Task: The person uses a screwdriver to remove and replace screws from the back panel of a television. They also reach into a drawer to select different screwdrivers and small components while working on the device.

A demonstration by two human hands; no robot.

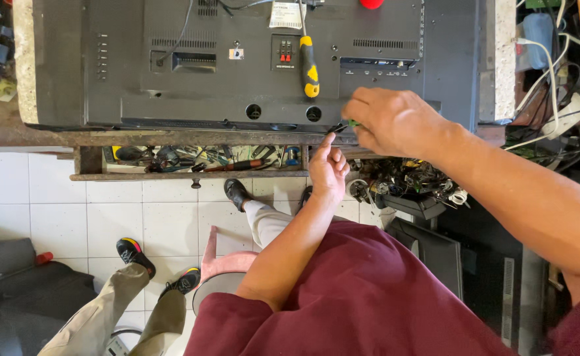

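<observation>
A flat-panel television (171,79) lies face down on a workbench (33,135), rear cover up. The right hand (389,122) is closed around a small tool with a green handle (352,123) at the lower edge of the rear cover; only a short part of the tool shows beyond the fingers. The left hand (328,173) is raised just below it, index finger extended toward the dark tool tip (338,127); whether it touches cannot be determined, and it holds nothing visible. 1 yellow-and-black screwdriver (308,62) rests on the cover. An open drawer (191,161) below the bench edge contains mixed tools. A second person's legs (125,303) stand at lower left.
</observation>
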